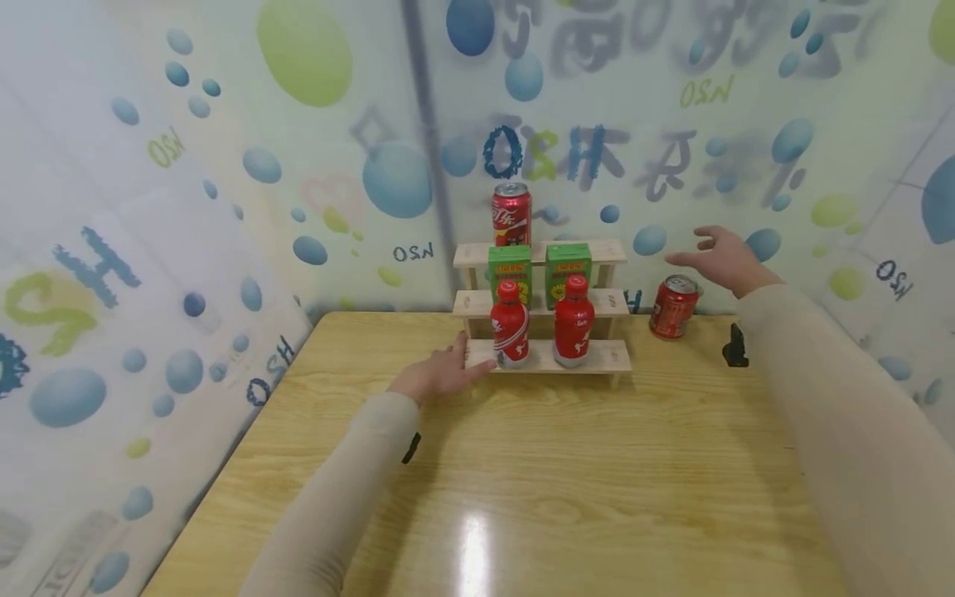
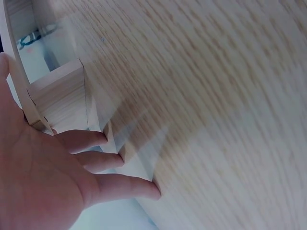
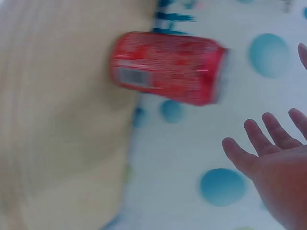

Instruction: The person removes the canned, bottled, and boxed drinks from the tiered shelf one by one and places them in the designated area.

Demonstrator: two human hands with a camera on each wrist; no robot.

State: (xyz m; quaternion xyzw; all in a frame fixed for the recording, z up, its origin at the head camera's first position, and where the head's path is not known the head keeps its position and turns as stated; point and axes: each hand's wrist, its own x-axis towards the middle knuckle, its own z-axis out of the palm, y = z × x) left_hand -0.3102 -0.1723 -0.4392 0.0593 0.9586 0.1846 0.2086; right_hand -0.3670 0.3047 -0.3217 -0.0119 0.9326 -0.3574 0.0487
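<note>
A small three-step wooden rack point(image 1: 540, 356) stands against the wall at the back of the table. My left hand point(image 1: 445, 370) rests at the left end of its lowest step, fingers stretched out; in the left wrist view the fingertips point(image 2: 144, 187) reach down to the tabletop. On the table right of the rack stands a red soda can point(image 1: 674, 308). Above and just right of that can hovers my right hand point(image 1: 719, 259), fingers spread, holding nothing. The right wrist view shows the can point(image 3: 168, 67) apart from the fingers.
Another red can point(image 1: 511, 217) stands on the top step. Two green drink cartons point(image 1: 511, 269) are on the middle step, and two red bottles point(image 1: 574, 323) on the lowest. Patterned walls point(image 1: 336, 207) close off the back and left of the wooden table point(image 1: 567, 464).
</note>
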